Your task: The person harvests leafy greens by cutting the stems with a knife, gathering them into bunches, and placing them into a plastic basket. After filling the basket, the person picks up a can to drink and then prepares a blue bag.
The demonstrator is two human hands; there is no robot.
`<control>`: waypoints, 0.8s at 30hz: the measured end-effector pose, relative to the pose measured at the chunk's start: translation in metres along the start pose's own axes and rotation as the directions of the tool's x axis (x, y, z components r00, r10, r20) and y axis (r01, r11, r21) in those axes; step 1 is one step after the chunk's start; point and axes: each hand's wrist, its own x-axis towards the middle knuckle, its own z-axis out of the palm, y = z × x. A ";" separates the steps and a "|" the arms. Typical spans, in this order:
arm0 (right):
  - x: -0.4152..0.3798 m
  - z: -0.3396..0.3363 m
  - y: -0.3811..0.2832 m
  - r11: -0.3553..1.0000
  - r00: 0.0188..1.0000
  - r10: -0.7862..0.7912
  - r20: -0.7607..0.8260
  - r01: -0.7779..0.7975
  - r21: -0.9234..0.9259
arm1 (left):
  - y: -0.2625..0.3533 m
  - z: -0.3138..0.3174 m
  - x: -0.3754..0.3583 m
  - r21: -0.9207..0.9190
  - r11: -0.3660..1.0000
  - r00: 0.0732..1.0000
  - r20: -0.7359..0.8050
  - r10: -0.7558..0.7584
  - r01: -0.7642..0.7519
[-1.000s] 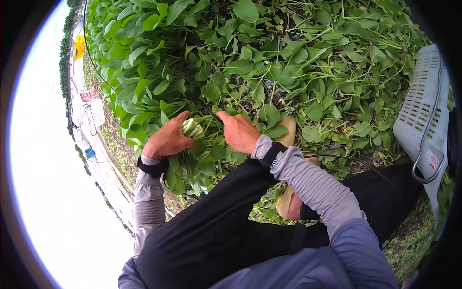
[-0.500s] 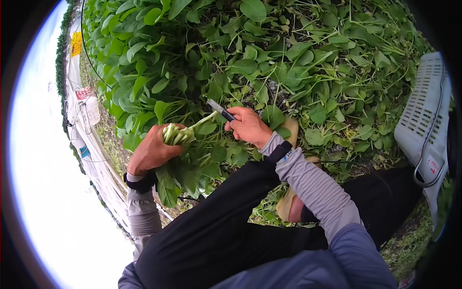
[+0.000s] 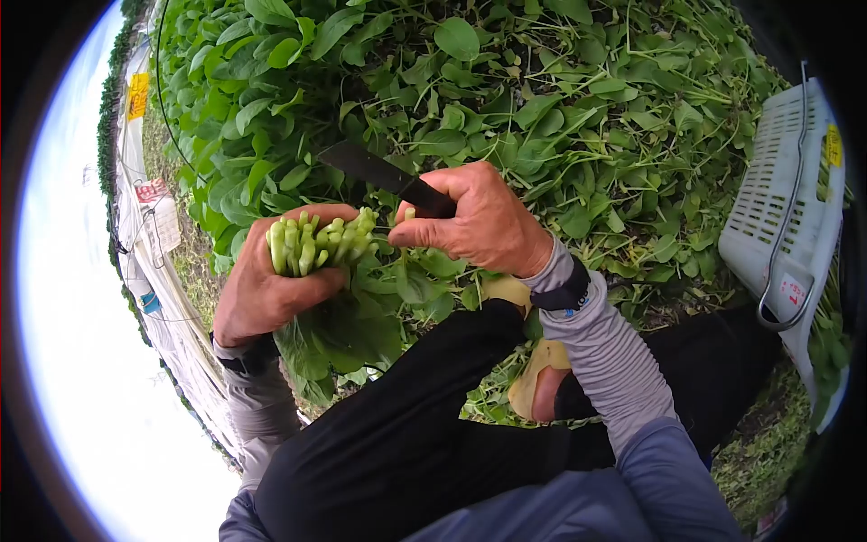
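My left hand (image 3: 275, 275) is wrapped round a bunch of leafy greens (image 3: 316, 242), its pale cut stem ends facing up toward me and the broad leaves hanging below the fist. Close on the right, my right hand (image 3: 483, 221) grips a knife (image 3: 388, 181) by its dark handle, the wide dark blade pointing up and left above the bunch. A stem end (image 3: 409, 214) shows by the right thumb, near the edge of the bunch.
Dense standing leafy plants (image 3: 244, 99) grow at the upper left. Loose leaves and stems (image 3: 578, 135) cover the ground ahead and to the right. A pale slotted plastic crate (image 3: 768, 181) with a metal handle stands at the far right. My bent legs (image 3: 388, 406) are below the hands.
Both hands have come up closer to me, and the stem bunch looks fuller. The knife has swung so its broad blade shows. The right hand has moved nearer the bunch.
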 end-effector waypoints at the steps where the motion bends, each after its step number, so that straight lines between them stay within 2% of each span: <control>1: -0.001 0.004 -0.013 0.981 0.993 0.109 0.051 -0.116 0.155 | -0.001 -0.002 0.006 -0.005 1.000 0.999 0.038 -0.015 0.015; 2: -0.001 0.006 -0.020 0.982 0.993 0.107 0.049 -0.113 0.153 | -0.005 -0.002 0.010 -0.004 1.000 0.999 0.037 -0.011 0.011; 4: -0.003 0.012 -0.026 0.897 0.981 0.194 0.009 -0.181 0.404 | -0.017 -0.001 0.018 -0.310 0.950 0.997 0.080 -0.008 0.033; 5: -0.004 0.016 -0.022 0.900 0.986 0.166 -0.016 -0.144 0.412 | -0.020 0.001 0.026 -0.358 0.933 0.992 0.103 0.068 -0.027; 6: -0.005 0.023 -0.020 0.897 0.986 0.167 -0.015 -0.146 0.416 | -0.027 0.000 0.029 -0.357 0.934 0.993 0.103 0.062 -0.021; 8: -0.007 0.037 -0.019 0.863 0.964 0.231 -0.134 -0.139 0.485 | -0.049 -0.003 0.032 -0.526 0.841 0.979 0.205 -0.017 0.125; 12: -0.010 0.046 -0.012 0.859 0.945 0.295 -0.139 -0.199 0.471 | -0.067 0.001 0.029 -0.608 0.766 0.965 0.254 -0.060 0.208; 14: -0.017 0.048 0.003 0.953 0.978 0.155 -0.137 -0.112 0.280 | -0.062 -0.001 0.021 -0.605 0.755 0.947 0.315 -0.065 0.253; 15: -0.021 0.045 0.011 0.953 0.978 0.158 -0.134 -0.115 0.280 | -0.061 -0.004 0.016 -0.489 0.835 0.948 0.299 -0.110 0.251; 17: -0.034 0.039 0.030 0.953 0.952 0.303 0.042 -0.302 -0.031 | -0.065 -0.003 0.009 -0.181 0.959 0.954 0.247 -0.170 0.218; 18: -0.043 0.039 0.042 0.952 0.951 0.306 0.048 -0.305 -0.029 | -0.067 0.000 0.007 -0.184 0.957 0.953 0.246 -0.176 0.224; 20: -0.060 0.043 0.063 0.952 0.979 0.196 0.057 -0.176 -0.249 | -0.071 0.009 0.006 0.286 0.926 0.920 0.231 -0.318 0.248; 22: -0.066 0.052 0.078 0.944 0.960 0.259 0.109 -0.228 -0.238 | -0.095 0.023 0.011 0.299 0.929 0.937 0.201 -0.285 0.218; 24: -0.075 0.071 0.114 0.931 0.955 0.210 0.212 -0.129 -0.340 | -0.114 0.028 0.022 0.242 0.940 0.935 0.202 -0.292 0.241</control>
